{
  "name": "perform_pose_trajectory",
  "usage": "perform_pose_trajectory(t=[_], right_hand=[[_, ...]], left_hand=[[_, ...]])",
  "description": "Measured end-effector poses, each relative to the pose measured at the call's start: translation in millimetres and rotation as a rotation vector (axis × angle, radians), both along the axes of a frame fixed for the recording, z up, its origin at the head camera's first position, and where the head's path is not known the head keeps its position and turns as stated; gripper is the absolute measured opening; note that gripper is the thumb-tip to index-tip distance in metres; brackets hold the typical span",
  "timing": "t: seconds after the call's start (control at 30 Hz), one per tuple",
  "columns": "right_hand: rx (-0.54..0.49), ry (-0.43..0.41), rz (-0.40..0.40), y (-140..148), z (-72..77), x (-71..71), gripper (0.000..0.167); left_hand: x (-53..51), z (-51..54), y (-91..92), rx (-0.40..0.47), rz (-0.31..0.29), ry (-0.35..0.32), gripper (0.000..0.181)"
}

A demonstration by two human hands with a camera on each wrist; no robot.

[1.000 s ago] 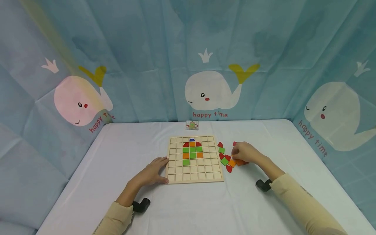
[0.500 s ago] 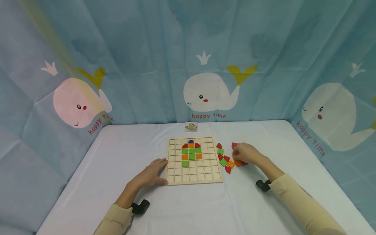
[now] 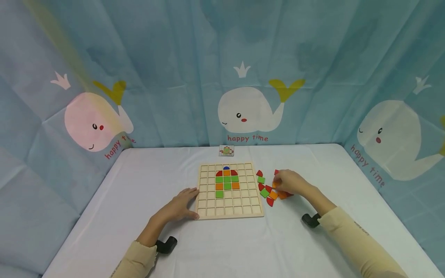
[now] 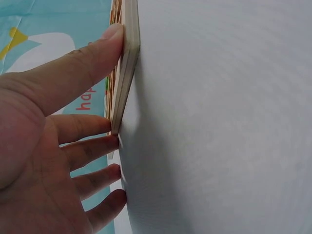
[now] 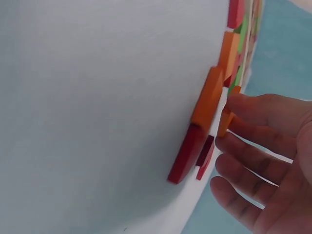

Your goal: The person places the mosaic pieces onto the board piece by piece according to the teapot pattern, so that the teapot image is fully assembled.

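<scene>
A wooden grid board (image 3: 243, 199) lies on the table, with green, orange and red tiles and a blue half-round piece set in its upper middle cells. My left hand (image 3: 180, 204) rests at the board's left side. Its thumb (image 4: 92, 58) touches the board near the front corner, and the spread fingers reach along the edge. To the right of the board, my right hand (image 3: 291, 181) is over a loose pile of tiles. Between its thumb and fingers it pinches an orange square tile (image 5: 225, 121), partly covered by the thumb.
Loose red quarter-round tiles (image 3: 270, 202), green squares (image 3: 265, 193) and orange squares (image 3: 273, 195) lie between the board and my right hand. Behind the board sits a small picture card (image 3: 226, 150). A curtain with whales (image 3: 248, 110) encloses the white table.
My right hand shifts slightly left, with an orange tile now showing under its fingertips. The left hand stays at the board, and the tiles on the board look unchanged.
</scene>
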State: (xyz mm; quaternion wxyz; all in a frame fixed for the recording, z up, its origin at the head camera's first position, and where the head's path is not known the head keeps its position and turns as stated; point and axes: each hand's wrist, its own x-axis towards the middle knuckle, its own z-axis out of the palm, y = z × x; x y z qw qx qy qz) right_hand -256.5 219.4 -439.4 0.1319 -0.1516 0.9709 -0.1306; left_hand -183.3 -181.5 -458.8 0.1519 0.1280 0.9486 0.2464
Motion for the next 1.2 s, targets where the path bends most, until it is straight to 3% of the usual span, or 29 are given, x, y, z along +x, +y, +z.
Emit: perform_pose_trajectory(t=[0.33,0.63,0.87,1.2], right_hand=[[-0.087,0.009,0.028,-23,5.6,4.3,0.022],[-0.132,0.115,0.186,-48,7.6,8.7,0.021],[-0.116,0.101,0.219,-75,12.3,7.8,0.021],[-0.089,0.113,0.279,-108,7.1,8.9,0.028]], left_hand=[[1.7,1.5,2.0,-0.002,-0.002,-0.01,0.09],[1.7,1.0,2.0,0.007,-0.002,-0.02,0.09],[1.6,2.6,0.7,0.019,0.0,-0.024,0.091],[-0.1,0.8,-1.2,0.006,0.002,-0.014,0.092]])
